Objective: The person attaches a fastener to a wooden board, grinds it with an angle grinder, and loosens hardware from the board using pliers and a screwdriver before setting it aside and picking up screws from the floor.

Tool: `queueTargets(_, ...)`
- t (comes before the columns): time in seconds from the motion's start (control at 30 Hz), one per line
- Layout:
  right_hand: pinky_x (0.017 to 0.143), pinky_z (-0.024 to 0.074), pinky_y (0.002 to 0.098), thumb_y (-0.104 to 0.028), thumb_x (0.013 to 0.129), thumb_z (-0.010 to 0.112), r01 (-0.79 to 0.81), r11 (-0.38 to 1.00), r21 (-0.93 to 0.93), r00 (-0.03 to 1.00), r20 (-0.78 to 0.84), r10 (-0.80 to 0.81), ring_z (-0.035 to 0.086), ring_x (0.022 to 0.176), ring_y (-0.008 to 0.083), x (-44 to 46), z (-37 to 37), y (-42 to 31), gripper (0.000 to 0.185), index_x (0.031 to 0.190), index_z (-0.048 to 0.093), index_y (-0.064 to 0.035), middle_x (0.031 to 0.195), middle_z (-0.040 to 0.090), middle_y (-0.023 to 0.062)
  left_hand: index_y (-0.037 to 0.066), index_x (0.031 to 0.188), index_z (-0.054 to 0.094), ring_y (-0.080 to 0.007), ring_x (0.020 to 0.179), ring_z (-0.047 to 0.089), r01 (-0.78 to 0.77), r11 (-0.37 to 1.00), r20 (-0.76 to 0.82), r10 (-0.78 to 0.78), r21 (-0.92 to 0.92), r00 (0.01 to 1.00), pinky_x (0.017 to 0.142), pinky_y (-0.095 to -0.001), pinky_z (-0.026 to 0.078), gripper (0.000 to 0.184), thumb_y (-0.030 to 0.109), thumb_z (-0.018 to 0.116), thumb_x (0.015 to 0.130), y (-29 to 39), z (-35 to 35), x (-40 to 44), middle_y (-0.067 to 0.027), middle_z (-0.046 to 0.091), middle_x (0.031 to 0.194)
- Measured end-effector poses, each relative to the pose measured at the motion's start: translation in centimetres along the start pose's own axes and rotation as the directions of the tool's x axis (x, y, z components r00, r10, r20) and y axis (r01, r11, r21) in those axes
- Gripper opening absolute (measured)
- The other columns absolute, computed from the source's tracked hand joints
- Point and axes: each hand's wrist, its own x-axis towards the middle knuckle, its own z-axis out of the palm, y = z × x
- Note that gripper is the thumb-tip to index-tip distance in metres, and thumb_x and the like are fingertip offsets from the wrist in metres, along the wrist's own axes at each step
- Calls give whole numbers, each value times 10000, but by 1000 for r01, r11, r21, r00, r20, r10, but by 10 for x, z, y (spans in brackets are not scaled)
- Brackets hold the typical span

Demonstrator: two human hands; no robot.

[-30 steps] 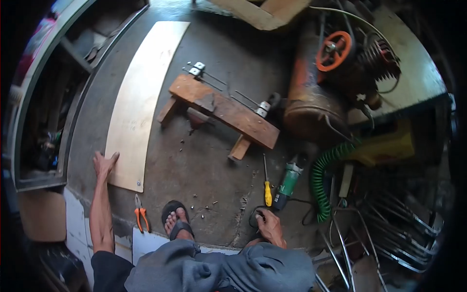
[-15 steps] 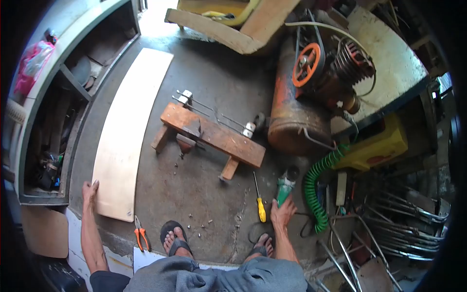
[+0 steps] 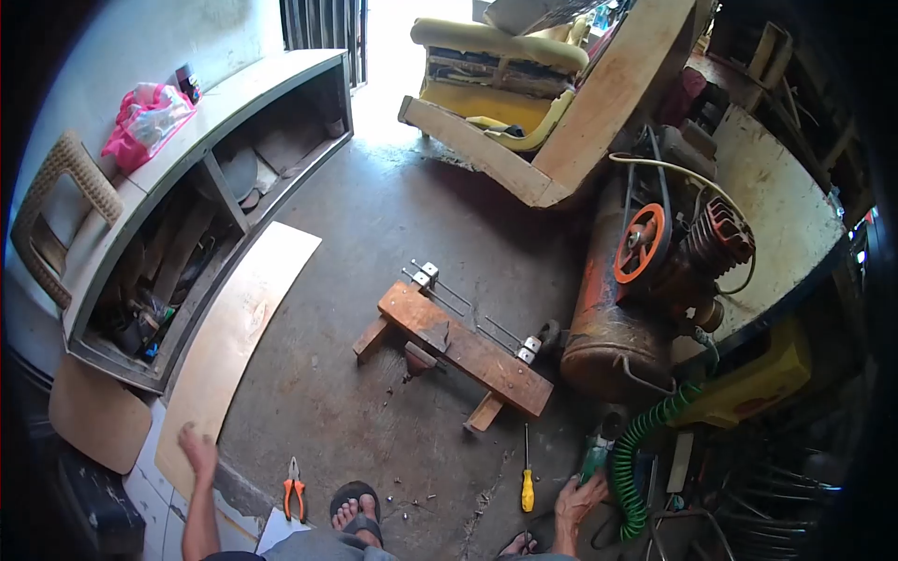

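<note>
A long, pale plywood board (image 3: 245, 323) lies on the floor at the left. Over its near end is my left hand (image 3: 198, 453), fingers apart and not wrapped round the edge; whether it touches the surface is unclear. My right hand (image 3: 580, 500) is closed round the body of a green angle grinder (image 3: 597, 456), which sits low at the right with its head pointing away. A yellow-handled screwdriver (image 3: 528, 486) lies just left of that hand. Orange-handled pliers (image 3: 295, 497) rest on the floor between my left hand and my foot.
A wooden bench stand with metal rods (image 3: 468, 351) stands mid-floor. Behind it at right are a rusty air compressor (image 3: 617, 327) and a coiled green hose (image 3: 629, 477). A low shelf unit (image 3: 229, 178) lines the left wall. An unfinished sofa frame (image 3: 533, 178) stands at the back.
The view has tilted upward, showing more of the room's back. My left hand has left the board's left edge and is over its face. My right hand stays on the grinder.
</note>
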Motion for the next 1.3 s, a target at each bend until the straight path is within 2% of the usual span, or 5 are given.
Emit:
queueTargets(0.3,734,579,301,-274,966,706,-445,726,524,546,801,-244,710,901,164,8,2,-125,643,1474,453,29,1108,714,138,41,1286,604,-337,1126,651,-45,702,217,280,-711,935,973,-425,502,439,291,676,932,350,66,-39,-200,671,1202)
queueTargets(0.77,1119,411,370,-227,957,708,-185,417,890,667,425,-612,411,1418,289,89,63,-249,829,1600,227,-20,1543,327,181,36,966,666,-453,886,673,64,860,226,60,-506,972,748,-523,502,476,506,588,963,493,119,73,-232,705,921)
queueTargets(0.93,972,517,345,-187,971,682,-240,527,815,637,542,-548,634,1142,216,68,2,-196,468,1374,569,22,1246,646,147,38,1123,687,-426,1048,659,188,851,129,-142,-491,981,894,-518,520,511,508,631,931,575,161,89,-224,705,1122)
queueTargets(1.1,931,531,347,-251,970,696,-332,713,617,378,780,-499,680,1062,230,-48,-8,-111,426,1322,626,-20,1172,703,137,13,1402,558,-269,1301,573,703,-166,679,185,-691,711,1093,-390,449,559,413,576,1012,575,142,112,-198,617,1376)
queueTargets(1.3,918,538,355,-291,975,673,-153,837,526,195,846,-497,702,1049,270,-64,-36,-92,395,1295,662,-60,1175,715,181,-9,1444,515,-382,1434,424,-302,652,86,493,-696,866,1207,-472,301,523,287,526,1012,453,107,-28,-254,514,1474)
